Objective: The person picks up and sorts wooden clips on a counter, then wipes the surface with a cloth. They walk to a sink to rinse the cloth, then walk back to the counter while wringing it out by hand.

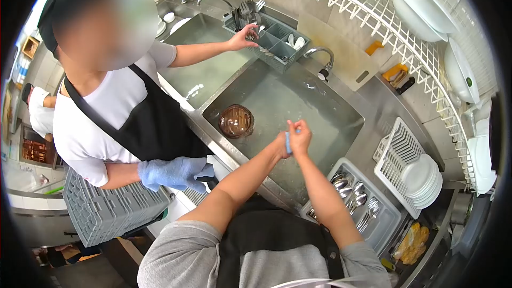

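My left hand (280, 146) and my right hand (302, 137) are close together over the water-filled sink (341, 152). Squeezed between them is a blue sponge (288, 142), of which only a narrow strip shows; the fingers are closed around it. To the left, a brown glass bowl (236, 121) lies in the water near the sink's left wall. A grey tray (392, 223) with spoons and forks stands under my right forearm.
A co-worker (122, 101) at left reaches over the cutlery rack (282, 64); a blue cloth (176, 173) covers their other hand. A faucet (325, 69) arches over the sink's back edge. At right stands a dish rack (397, 152) with white plates, below a wire shelf (368, 26).
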A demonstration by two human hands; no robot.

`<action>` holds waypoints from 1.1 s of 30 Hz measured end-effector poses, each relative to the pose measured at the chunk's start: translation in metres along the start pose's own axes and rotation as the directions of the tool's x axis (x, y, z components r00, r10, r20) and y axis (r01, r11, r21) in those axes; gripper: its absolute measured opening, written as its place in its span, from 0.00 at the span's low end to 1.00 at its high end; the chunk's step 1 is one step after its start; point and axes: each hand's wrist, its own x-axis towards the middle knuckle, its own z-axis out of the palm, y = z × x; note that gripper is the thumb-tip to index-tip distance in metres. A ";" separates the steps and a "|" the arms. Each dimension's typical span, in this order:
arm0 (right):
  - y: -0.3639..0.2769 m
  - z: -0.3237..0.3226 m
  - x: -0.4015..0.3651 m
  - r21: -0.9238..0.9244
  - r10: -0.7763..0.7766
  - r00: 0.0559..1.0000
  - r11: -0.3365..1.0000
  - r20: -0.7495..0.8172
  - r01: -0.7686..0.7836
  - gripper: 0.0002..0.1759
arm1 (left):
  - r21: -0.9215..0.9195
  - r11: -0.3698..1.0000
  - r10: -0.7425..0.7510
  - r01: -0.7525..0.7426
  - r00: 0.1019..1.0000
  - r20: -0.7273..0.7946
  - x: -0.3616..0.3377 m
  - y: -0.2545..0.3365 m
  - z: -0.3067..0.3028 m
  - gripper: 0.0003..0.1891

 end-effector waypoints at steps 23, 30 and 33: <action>0.050 0.038 -0.022 -0.040 -0.093 0.888 0.992 0.451 0.124 0.11 | -0.072 0.996 0.022 -0.043 0.961 -0.277 -0.004 -0.015 -0.097 0.18; -0.026 0.026 -0.038 0.339 -0.393 0.899 0.887 0.192 0.315 0.23 | -0.148 0.967 0.192 -0.207 0.975 -0.109 -0.017 0.010 0.001 0.16; -0.031 0.021 -0.020 0.203 -0.176 0.971 0.969 0.164 0.141 0.24 | -0.124 0.952 0.268 -0.278 0.959 -0.092 -0.030 0.003 0.036 0.16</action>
